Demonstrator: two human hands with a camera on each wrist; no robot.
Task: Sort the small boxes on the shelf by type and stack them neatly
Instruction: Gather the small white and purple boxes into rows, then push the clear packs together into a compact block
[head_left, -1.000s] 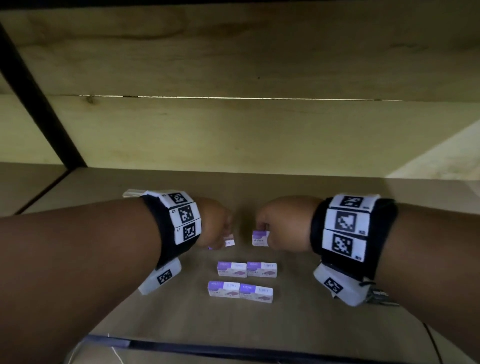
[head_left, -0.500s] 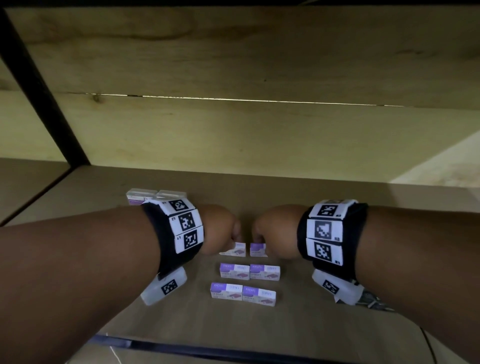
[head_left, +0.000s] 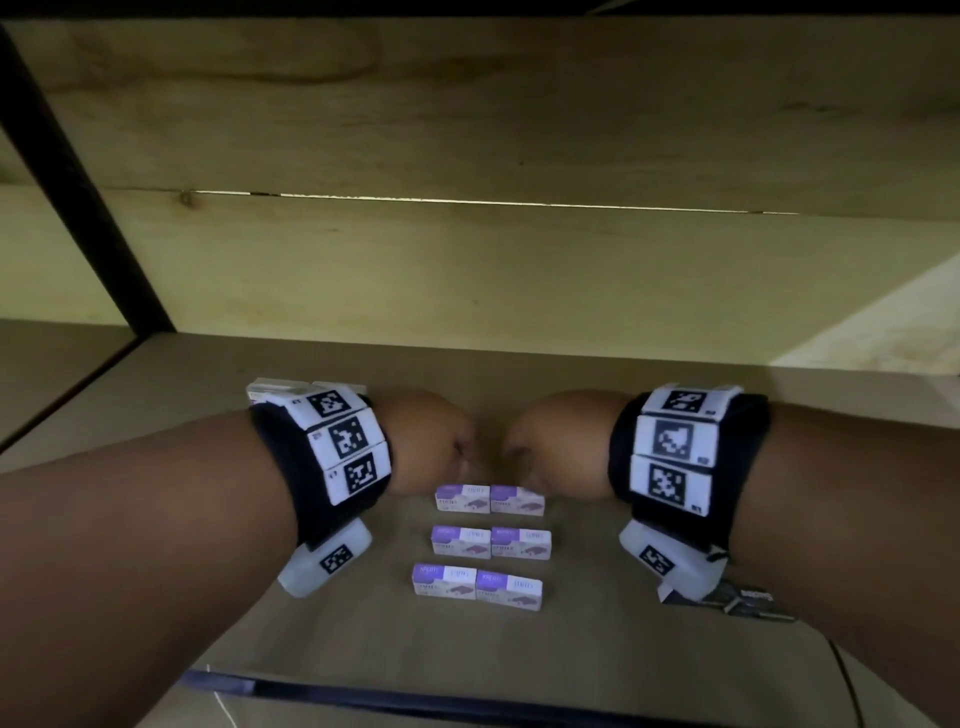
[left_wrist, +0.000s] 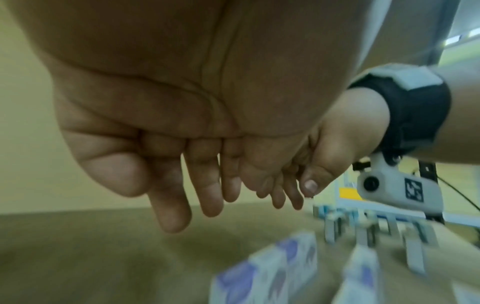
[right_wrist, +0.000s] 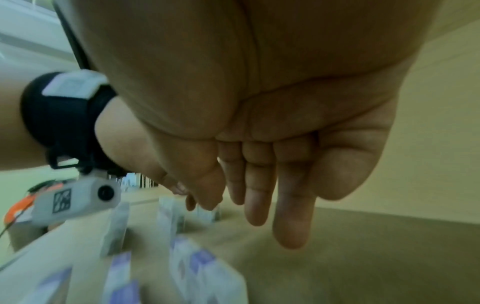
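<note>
Several small purple-and-white boxes lie in three rows of two on the wooden shelf (head_left: 675, 649). The back pair (head_left: 462, 498) (head_left: 517, 500) sits just below my hands, with a middle pair (head_left: 461, 540) and a front pair (head_left: 445, 580) nearer me. My left hand (head_left: 431, 447) and right hand (head_left: 550, 447) hover knuckle to knuckle above the back pair. In the left wrist view the left fingers (left_wrist: 207, 189) hang straight and hold nothing. In the right wrist view the right fingers (right_wrist: 257, 195) do the same above blurred boxes (right_wrist: 202, 273).
More white boxes (head_left: 275, 388) stand at the back left, half hidden by my left wristband. A black frame post (head_left: 78, 171) rises at the left. The shelf's dark front edge (head_left: 415, 699) runs below, and the wooden back wall (head_left: 467, 270) is close behind.
Both hands came down with one box each, set the two side by side as a third row at the back, and let go.
</note>
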